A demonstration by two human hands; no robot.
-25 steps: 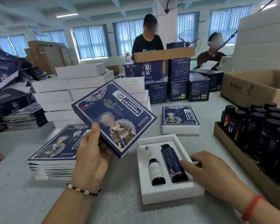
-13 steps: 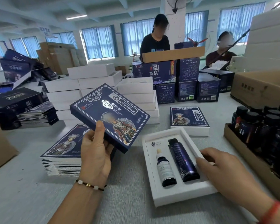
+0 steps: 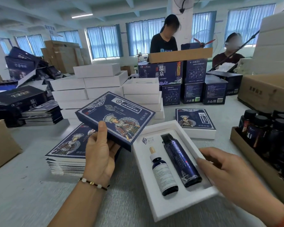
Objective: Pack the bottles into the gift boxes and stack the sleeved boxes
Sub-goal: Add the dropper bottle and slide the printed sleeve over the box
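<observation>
1. Risk — the dark blue printed sleeve [image 3: 115, 118] is held tilted above the table, clear of the white gift box [image 3: 174, 171]. If it meets the box crooked, I judge its open end could catch a corner and buckle, or shove the box along the table.
2. Risk — the dropper bottle [image 3: 164, 174] and the taller dark bottle [image 3: 180, 161] lie side by side in their foam recesses. A jolt to the box could lift one out so it blocks the sleeve.
3. The left hand [image 3: 100, 154] grips the sleeve at its near edge, thumb on the printed face and fingers underneath.
4. The right hand [image 3: 228, 174] rests at the right wall of the box, fingers loosely curled over the rim beside the taller bottle. Whether it truly clamps the wall I cannot tell.
5. The box sits on the table close in front, between a stack of flat sleeves [image 3: 67, 154] on the left and a cardboard tray of bottles [image 3: 269, 133] on the right. One sleeved box [image 3: 195, 122] lies just beyond it.
</observation>
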